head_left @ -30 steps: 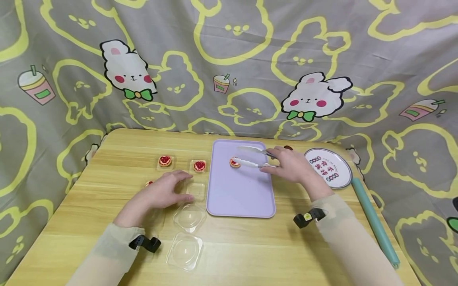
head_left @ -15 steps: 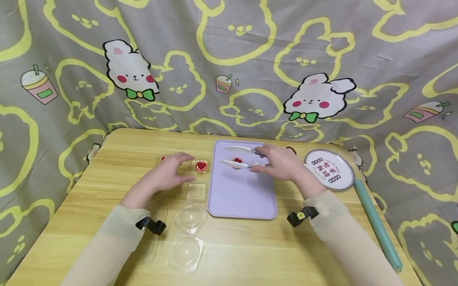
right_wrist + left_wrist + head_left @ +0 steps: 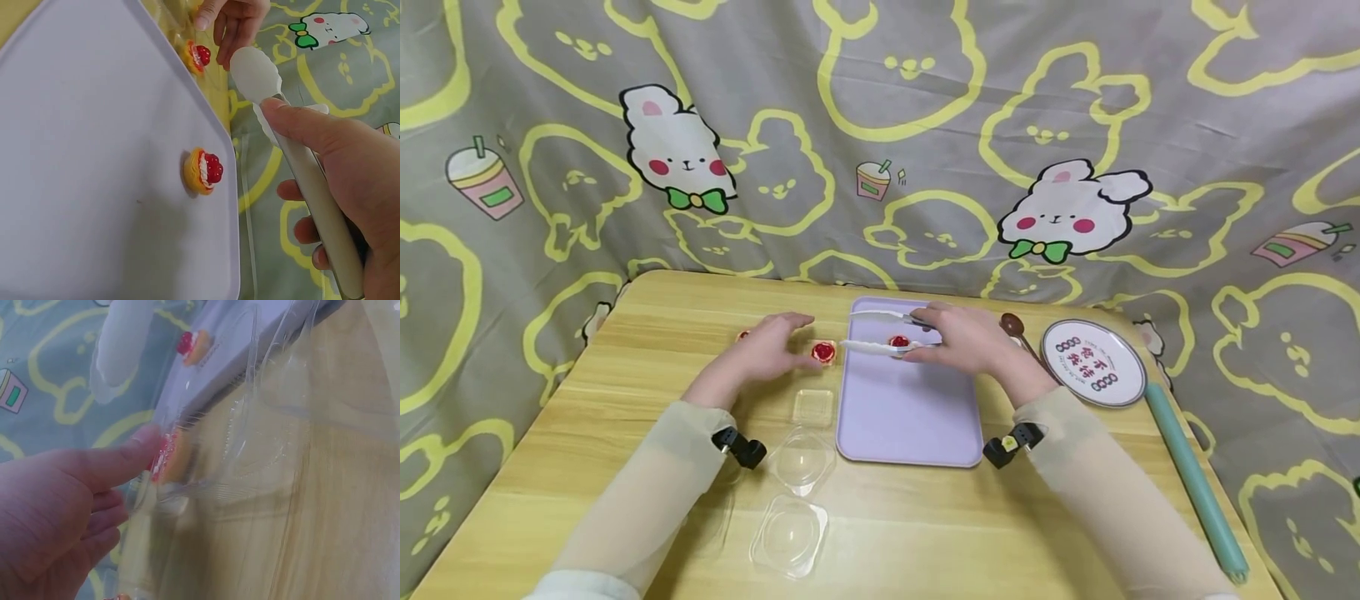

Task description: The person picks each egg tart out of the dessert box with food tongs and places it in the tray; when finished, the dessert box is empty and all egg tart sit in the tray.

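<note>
My right hand (image 3: 966,337) grips white-tipped tongs (image 3: 312,200), their arms spread apart with nothing between them. The tongs reach over the far part of a lilac tray (image 3: 910,417), tips at its left edge. Beneath them on the tray sits a small red-topped tart (image 3: 203,170). Just left of the tray, a second tart (image 3: 823,353) rests in a clear plastic box. My left hand (image 3: 762,354) is beside that box, thumb and fingers apart; in the left wrist view the thumb overlaps the tart. Another tart (image 3: 742,336) is mostly hidden behind the left hand.
Nearer me lie an empty clear box (image 3: 812,407) and two clear lids (image 3: 801,460), left of the tray. On the right are a brown spoon (image 3: 1013,325), a printed plate (image 3: 1094,363) and a long green roll (image 3: 1197,483). A patterned curtain (image 3: 925,150) hangs behind the table.
My right hand has carried the tongs leftward over the tray tart to the tray's left edge. My left hand has moved away from me and rightward, from near the empty box to the boxed tart.
</note>
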A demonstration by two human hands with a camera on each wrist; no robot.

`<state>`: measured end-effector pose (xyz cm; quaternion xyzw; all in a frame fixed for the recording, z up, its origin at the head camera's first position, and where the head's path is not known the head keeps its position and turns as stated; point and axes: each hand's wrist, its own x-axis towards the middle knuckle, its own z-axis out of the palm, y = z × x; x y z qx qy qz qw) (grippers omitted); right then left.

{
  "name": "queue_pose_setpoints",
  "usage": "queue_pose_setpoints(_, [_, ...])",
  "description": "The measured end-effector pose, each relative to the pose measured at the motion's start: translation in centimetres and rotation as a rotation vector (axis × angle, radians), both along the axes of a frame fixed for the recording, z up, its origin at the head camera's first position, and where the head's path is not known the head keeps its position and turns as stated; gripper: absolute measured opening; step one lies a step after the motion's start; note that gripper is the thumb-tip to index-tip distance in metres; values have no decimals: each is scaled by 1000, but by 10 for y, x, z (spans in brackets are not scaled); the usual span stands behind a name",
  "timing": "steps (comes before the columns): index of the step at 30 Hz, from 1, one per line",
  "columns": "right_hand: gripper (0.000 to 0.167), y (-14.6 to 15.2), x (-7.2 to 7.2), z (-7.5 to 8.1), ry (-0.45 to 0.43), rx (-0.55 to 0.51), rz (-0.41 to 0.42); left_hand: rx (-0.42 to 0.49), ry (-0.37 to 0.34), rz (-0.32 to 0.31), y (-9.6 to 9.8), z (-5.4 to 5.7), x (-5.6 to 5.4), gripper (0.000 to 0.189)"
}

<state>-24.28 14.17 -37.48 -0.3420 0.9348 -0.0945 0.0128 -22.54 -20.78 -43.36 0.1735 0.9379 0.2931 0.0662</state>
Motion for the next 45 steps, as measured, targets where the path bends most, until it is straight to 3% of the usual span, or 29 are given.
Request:
queue_pose_setpoints(7, [78, -17, -9, -1, -34, 39, 24, -4, -76, -7, 2, -1, -3, 85])
queue_pose_setpoints(17, [70, -40, -23, 7, -65, 151, 53, 4, -110, 16, 5, -1, -2, 82])
queue_pose_setpoints(32, [50, -74, -31, 20, -70, 321, 120, 16, -92, 20, 9, -6, -2, 78])
queue_pose_setpoints(40, [52, -79, -33, 20, -47, 329, 131, 25, -81, 9, 9, -7, -4, 57])
queue_pose_setpoints(45, [51, -83, -32, 24, -63, 347, 123, 2, -81, 18, 7, -6, -5, 71])
